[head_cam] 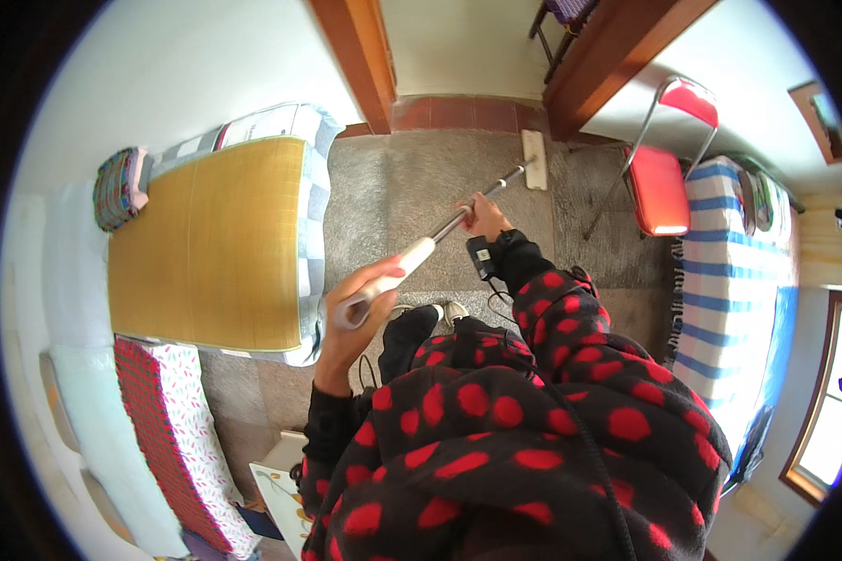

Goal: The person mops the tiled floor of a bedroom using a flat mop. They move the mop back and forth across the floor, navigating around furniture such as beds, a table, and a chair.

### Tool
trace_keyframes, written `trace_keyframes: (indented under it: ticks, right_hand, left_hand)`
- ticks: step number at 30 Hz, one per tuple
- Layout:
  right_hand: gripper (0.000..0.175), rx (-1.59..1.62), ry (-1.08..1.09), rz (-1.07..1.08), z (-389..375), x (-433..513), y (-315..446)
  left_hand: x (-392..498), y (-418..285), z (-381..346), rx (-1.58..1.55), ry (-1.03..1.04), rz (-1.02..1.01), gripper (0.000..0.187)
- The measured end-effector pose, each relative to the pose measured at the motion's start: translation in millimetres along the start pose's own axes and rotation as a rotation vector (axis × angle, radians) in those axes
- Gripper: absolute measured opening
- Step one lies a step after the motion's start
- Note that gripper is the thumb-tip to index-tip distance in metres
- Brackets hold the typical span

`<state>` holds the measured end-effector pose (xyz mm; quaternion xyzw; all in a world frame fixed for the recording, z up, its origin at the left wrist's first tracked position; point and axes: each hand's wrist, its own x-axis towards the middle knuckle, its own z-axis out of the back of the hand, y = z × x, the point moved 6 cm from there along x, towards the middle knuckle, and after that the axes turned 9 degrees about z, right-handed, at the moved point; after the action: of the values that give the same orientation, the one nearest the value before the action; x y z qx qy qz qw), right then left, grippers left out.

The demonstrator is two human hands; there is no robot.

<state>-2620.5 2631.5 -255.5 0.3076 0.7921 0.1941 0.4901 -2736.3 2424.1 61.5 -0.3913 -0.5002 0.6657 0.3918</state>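
Observation:
My left hand (356, 308) is wrapped around the white grip at the near end of a flat mop's handle (415, 256). Farther along the same pole, my right hand (485, 216) closes on the metal shaft. The pole slants away from me toward the upper right and meets a white rectangular mop head (534, 160). That head lies on the grey floor (428, 175) close to the doorway's reddish tile strip (463, 114). A small dark device (482, 257) is strapped at my right wrist.
On the left stands a bed with a yellow mat (217, 245). A red folding chair (656, 189) is at the right, beside a surface covered in blue-and-white striped cloth (709, 280). Wooden door posts (365, 63) frame the opening ahead. A white cabinet (277, 477) sits at lower left.

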Motion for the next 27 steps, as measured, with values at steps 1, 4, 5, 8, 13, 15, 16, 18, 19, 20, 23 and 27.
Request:
trace_keyframes:
  ticks: [1, 4, 5, 8, 13, 15, 16, 18, 19, 20, 23, 27]
  right_hand:
    - [0.019, 0.021, 0.023, 0.013, 0, -1, 5]
    - [0.012, 0.103, -0.023, -0.106, -3, -3, -2]
    - [0.011, 0.145, -0.057, -0.110, -3, -4, -8]
    - [0.013, 0.160, 0.116, -0.156, -29, 1, -48]
    - [0.018, -0.241, 0.390, -0.525, -107, -7, -155]
    - [0.021, -0.411, 0.553, -0.548, -152, -35, -192]
    - [0.023, -0.455, 0.579, -0.601, -172, -49, -209]
    - [0.025, -0.565, 0.598, -0.653, -206, -72, -240]
    - [0.026, -0.628, 0.586, -0.651, -217, -81, -256]
    - [0.027, -0.684, 0.573, -0.648, -223, -90, -269]
    - [0.027, -0.829, 0.551, -0.664, -229, -107, -298]
    - [0.026, -1.028, 0.678, -0.635, -220, -113, -324]
  left_hand:
    - [4, 3, -1, -0.033, 0.016, 0.017, 0.017]
    - [-1, 6, 19, -0.112, 0.025, 0.066, 0.016]
    - [-5, 7, 27, -0.138, 0.021, 0.081, 0.015]
    - [-24, 5, 77, -0.158, -0.139, 0.026, 0.014]
    - [-99, 9, 162, -0.181, -0.473, 0.065, 0.015]
    - [-139, 7, 190, -0.099, -0.653, 0.077, 0.018]
    - [-161, 9, 199, -0.114, -0.751, 0.114, 0.019]
    - [-200, 16, 208, -0.165, -0.938, 0.117, 0.018]
    - [-219, 23, 207, -0.194, -1.054, 0.139, 0.018]
    - [-234, 31, 204, -0.219, -1.115, 0.140, 0.017]
    - [-273, 48, 192, -0.144, -1.236, 0.213, 0.018]
    - [-308, 61, 165, -0.264, -1.348, 0.284, 0.020]
